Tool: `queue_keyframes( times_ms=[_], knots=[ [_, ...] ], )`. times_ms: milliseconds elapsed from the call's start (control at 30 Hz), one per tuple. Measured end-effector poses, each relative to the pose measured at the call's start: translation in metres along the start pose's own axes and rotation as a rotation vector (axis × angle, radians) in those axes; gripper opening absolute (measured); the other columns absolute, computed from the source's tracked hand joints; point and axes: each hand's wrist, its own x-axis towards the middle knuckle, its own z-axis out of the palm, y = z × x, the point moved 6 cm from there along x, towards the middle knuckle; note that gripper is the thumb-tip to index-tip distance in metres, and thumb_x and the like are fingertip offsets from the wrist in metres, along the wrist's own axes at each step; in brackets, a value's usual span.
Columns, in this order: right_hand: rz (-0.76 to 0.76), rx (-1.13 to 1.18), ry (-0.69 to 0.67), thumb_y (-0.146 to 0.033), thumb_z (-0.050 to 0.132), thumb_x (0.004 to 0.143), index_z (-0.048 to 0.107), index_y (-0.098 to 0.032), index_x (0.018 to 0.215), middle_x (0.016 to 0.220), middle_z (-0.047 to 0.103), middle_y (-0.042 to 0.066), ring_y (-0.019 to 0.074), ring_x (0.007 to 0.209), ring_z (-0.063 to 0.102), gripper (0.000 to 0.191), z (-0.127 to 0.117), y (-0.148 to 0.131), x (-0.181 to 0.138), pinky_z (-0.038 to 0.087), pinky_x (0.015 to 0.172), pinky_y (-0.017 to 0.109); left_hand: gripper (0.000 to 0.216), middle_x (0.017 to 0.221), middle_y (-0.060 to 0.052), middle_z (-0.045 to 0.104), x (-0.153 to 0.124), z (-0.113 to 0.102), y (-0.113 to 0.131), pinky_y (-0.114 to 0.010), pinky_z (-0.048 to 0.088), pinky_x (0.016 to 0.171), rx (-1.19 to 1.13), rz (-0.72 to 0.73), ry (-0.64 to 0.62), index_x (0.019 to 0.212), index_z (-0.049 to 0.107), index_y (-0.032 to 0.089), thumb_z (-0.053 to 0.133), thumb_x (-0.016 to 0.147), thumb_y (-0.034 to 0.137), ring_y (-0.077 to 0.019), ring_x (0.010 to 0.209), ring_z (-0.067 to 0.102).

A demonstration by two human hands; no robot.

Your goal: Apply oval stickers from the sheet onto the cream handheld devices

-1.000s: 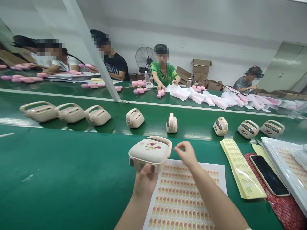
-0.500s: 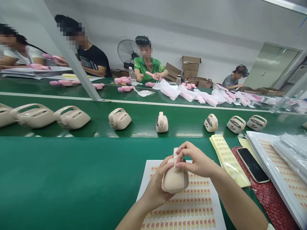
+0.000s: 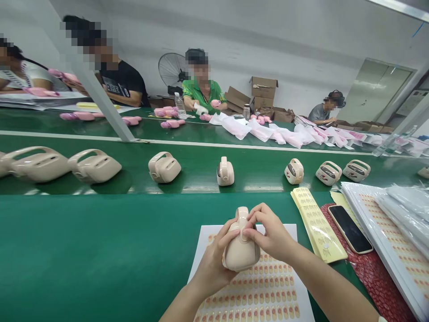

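A cream, rounded device with a carrying handle [image 3: 241,256], much like a small portable speaker, is raised above a sheet of stickers [image 3: 248,297]. My left hand [image 3: 214,257] wraps round its left side and underside, thumb near the base of the handle. My right hand [image 3: 268,230] has its fingers closed at the handle's right side, thumb and fingertip pressed to the handle's base. Whether a sticker is between those fingertips is too small to tell. Rows of small oval, yellowish stickers with reddish marks show on the white sheet below.
Similar cream devices [image 3: 165,167] stand in a row along the green belt [image 3: 197,174]. To the right lie yellow label strips [image 3: 318,226], a phone [image 3: 350,229], red bubble wrap [image 3: 375,281] and stacked sticker sheets [image 3: 375,210]. Co-workers sit across, among pink items [image 3: 172,123].
The device has tipped slightly, so more of its handle loop shows. My right fingers have shifted down toward the handle's base. My left hand keeps its hold.
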Motion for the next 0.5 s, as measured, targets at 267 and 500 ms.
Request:
queue_keyframes(
  times_ms=[267,500],
  knots=[
    [-0.14,-0.09,0.08,-0.017,0.05,0.079,0.051,-0.021,0.069,0.082,0.054,0.004,0.0158,0.079,0.055,0.011,0.0,0.003,-0.009,0.05,0.071,0.033,0.074,0.126,-0.011,0.052,-0.003,0.008,0.004,-0.045,0.041,0.086,0.234,0.1,-0.032,0.108,0.062,0.033,0.074,0.044,-0.003,-0.0364,0.112,0.048],
    [-0.328,-0.321,0.018,-0.015,0.033,0.088,0.053,-0.021,0.104,0.102,0.056,0.012,0.0198,0.094,0.055,0.026,0.0,-0.007,-0.026,0.052,0.078,0.037,0.08,0.127,-0.009,0.051,-0.006,0.011,0.004,-0.044,0.042,0.085,0.399,0.233,-0.103,0.118,0.052,0.038,0.072,0.05,0.0,-0.0353,0.114,0.048]
  ],
)
